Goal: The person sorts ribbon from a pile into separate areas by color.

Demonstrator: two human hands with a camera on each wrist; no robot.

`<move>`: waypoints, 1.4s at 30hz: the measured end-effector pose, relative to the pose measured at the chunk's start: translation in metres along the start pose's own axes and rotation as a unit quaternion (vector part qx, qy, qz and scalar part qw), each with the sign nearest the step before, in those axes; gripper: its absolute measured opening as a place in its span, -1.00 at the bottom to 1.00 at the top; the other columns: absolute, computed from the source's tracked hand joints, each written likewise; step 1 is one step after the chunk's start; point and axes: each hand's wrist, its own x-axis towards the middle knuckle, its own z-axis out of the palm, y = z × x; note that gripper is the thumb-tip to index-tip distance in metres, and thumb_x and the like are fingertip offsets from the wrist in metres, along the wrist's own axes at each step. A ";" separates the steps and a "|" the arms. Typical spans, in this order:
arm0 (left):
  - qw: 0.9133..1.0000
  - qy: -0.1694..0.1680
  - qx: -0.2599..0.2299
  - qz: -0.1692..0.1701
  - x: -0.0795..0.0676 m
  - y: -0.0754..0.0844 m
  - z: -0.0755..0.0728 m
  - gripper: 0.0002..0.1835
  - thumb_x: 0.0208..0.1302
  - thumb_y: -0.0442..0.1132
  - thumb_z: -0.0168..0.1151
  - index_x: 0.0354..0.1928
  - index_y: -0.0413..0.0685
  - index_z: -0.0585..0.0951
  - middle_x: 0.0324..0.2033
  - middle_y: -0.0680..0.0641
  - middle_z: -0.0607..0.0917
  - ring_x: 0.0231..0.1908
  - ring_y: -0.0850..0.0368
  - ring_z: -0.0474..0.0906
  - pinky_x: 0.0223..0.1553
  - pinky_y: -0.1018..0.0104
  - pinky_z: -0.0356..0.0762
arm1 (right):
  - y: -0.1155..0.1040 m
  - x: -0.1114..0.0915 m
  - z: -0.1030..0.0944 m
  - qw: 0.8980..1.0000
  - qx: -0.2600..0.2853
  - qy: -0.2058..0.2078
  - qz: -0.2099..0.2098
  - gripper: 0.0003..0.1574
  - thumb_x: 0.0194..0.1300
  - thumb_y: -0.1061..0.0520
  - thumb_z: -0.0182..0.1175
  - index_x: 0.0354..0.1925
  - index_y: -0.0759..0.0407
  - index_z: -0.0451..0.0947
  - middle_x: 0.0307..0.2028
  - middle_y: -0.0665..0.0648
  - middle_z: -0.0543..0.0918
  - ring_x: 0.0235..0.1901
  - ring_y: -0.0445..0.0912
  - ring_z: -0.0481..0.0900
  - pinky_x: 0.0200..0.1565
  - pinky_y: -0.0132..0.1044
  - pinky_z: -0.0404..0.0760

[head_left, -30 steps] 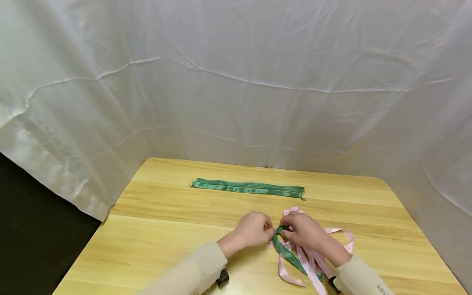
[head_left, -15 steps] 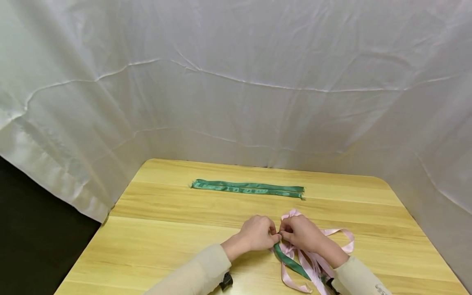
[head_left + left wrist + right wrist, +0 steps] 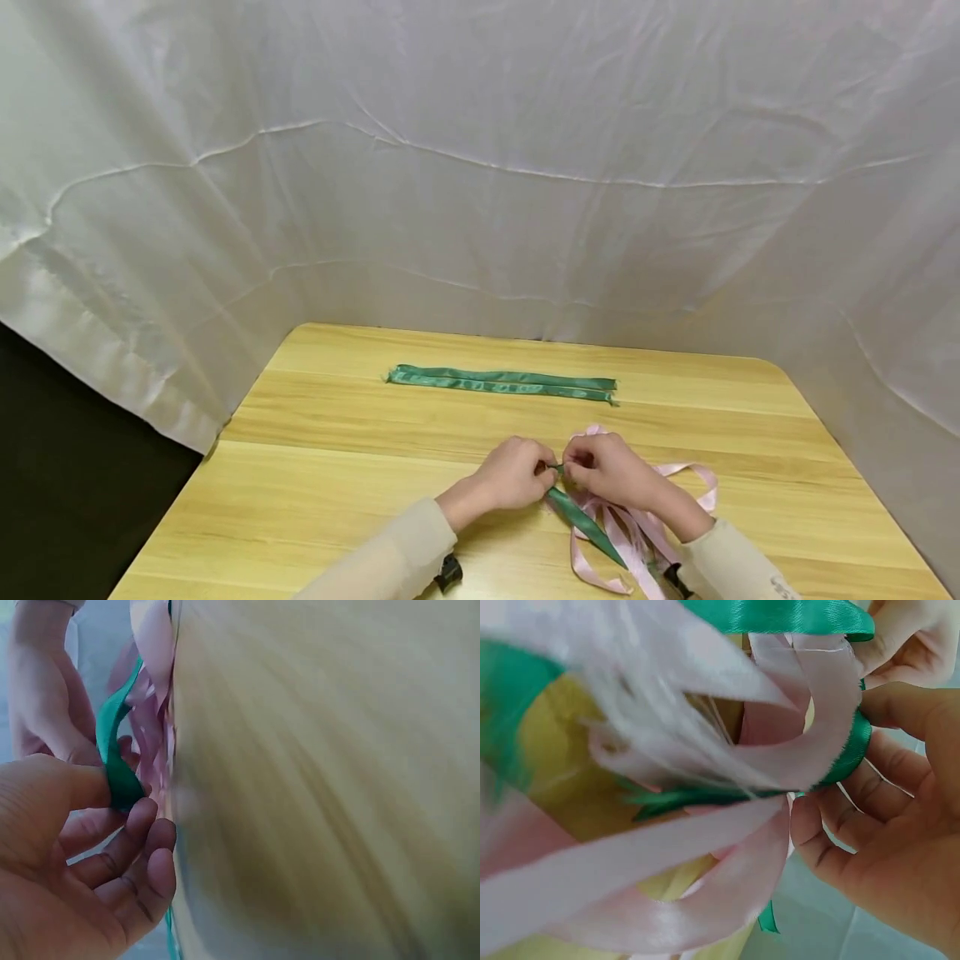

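Observation:
My left hand (image 3: 510,473) pinches a green satin ribbon (image 3: 588,527) between thumb and fingers. Close beside it, my right hand (image 3: 613,472) grips another part of the same ribbon, and a short green stretch bridges the two hands. The right wrist view has the green ribbon (image 3: 853,754) bent round the right fingers, with its frayed end pointing away from them. Pink ribbons (image 3: 637,542) lie in a loose tangle under and beside the right hand. Seen from the left wrist, the green ribbon (image 3: 112,735) runs up from the left fingertips. The exact crossing at the fingertips is partly hidden.
Two green ribbon strips (image 3: 502,382) lie side by side across the back of the wooden table (image 3: 337,417). A pale curtain (image 3: 480,167) hangs behind the table and at both sides. A dark area (image 3: 75,433) shows beyond its left edge.
My left hand moved right to meet the right hand and took hold of the green ribbon, then shifted slightly left. The ribbon's loop by the right hand is now drawn toward the left hand.

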 end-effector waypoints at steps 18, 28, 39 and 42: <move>0.997 0.074 0.020 -0.002 -0.023 -0.024 -0.046 -0.81 0.44 -0.33 0.24 -0.16 -0.13 0.83 -0.23 -0.05 0.82 -0.26 0.25 0.67 -0.18 0.39 0.62 | -0.006 -0.003 -0.019 0.999 -0.009 0.039 -0.001 -0.89 0.50 0.17 0.25 -0.13 0.16 0.71 -0.43 0.03 0.71 -0.49 -0.36 0.44 -0.44 -0.40 0.45; 0.995 0.099 0.011 -0.012 -0.036 -0.040 -0.067 -0.81 0.49 -0.33 0.22 -0.17 -0.16 0.81 -0.31 -0.02 0.78 -0.36 0.26 0.57 -0.32 0.39 0.54 | -0.005 -0.003 -0.022 0.998 -0.019 0.055 0.007 -0.89 0.50 0.15 0.27 -0.13 0.12 0.72 -0.39 -0.06 0.69 -0.44 -0.35 0.44 -0.36 -0.40 0.47; 0.991 0.117 -0.023 -0.055 -0.047 -0.059 -0.090 -0.81 0.50 -0.32 0.22 -0.13 -0.18 0.80 -0.39 0.01 0.76 -0.51 0.29 0.45 -0.42 0.41 0.45 | 0.000 -0.003 -0.028 0.997 -0.029 0.067 0.037 -0.88 0.49 0.19 0.25 -0.14 0.18 0.72 -0.40 0.03 0.68 -0.49 -0.28 0.43 -0.40 -0.39 0.46; 0.990 0.124 -0.026 -0.063 -0.051 -0.066 -0.095 -0.80 0.51 -0.31 0.21 -0.13 -0.17 0.81 -0.39 -0.03 0.78 -0.54 0.30 0.43 -0.41 0.40 0.45 | 0.001 -0.003 -0.029 0.996 -0.025 0.075 0.044 -0.89 0.48 0.19 0.27 -0.16 0.20 0.71 -0.42 0.07 0.68 -0.51 -0.28 0.42 -0.42 -0.39 0.44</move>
